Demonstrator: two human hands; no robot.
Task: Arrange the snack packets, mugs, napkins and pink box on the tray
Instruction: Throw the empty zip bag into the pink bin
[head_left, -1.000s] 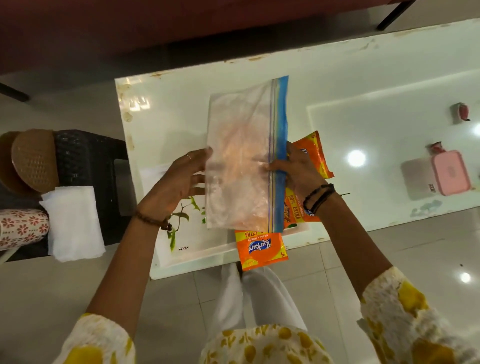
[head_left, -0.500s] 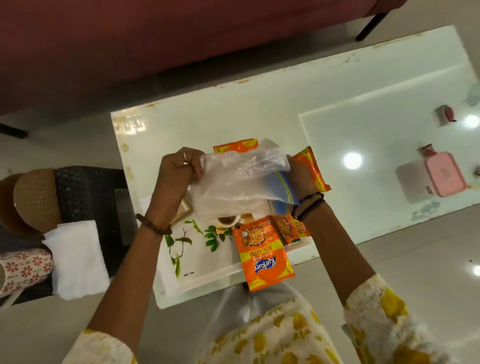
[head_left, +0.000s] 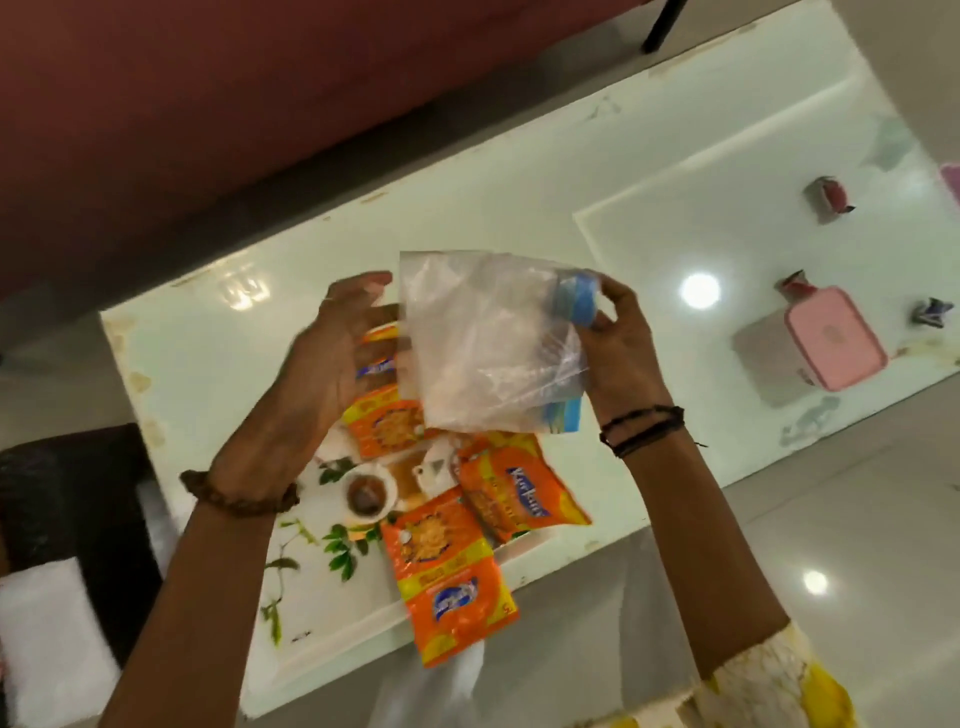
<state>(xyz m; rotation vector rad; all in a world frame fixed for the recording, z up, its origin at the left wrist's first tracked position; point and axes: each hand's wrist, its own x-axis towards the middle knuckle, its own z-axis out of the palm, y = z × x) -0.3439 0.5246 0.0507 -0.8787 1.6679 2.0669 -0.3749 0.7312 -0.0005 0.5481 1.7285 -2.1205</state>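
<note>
The white glossy table (head_left: 519, 208) is carrying everything, and the person is standing at its near edge so both arms are reaching in over it. The tray (head_left: 332, 597), white with a printed leaf-and-teacup pattern, is lying at the near left corner, within easy reach for loading. The napkins (head_left: 47, 639) are waiting on a dark stool (head_left: 78, 493) left of the table, off the tray. The pink box (head_left: 835, 338) is sitting well apart at the far right of the table, not yet brought over. No mugs are clearly showing.

The clear zip bag (head_left: 488, 343), blue at its seal, is being held up above the tray, probably so it can be emptied or folded away. The right hand (head_left: 618, 348) is pinching the bag's blue sealed end, closed on it. The left hand (head_left: 332, 358) is spread with fingers loose beside the bag's other edge; whether it is touching the plastic cannot be told through the blur.

Four orange snack packets are lying on the tray below the bag: one (head_left: 449, 582) overhanging the near rim, one (head_left: 519, 488) tilted beside it, one (head_left: 387, 426) under the bag, and one (head_left: 379, 358) behind the left hand. They are lying loose and unaligned, so straightening likely remains.
</note>
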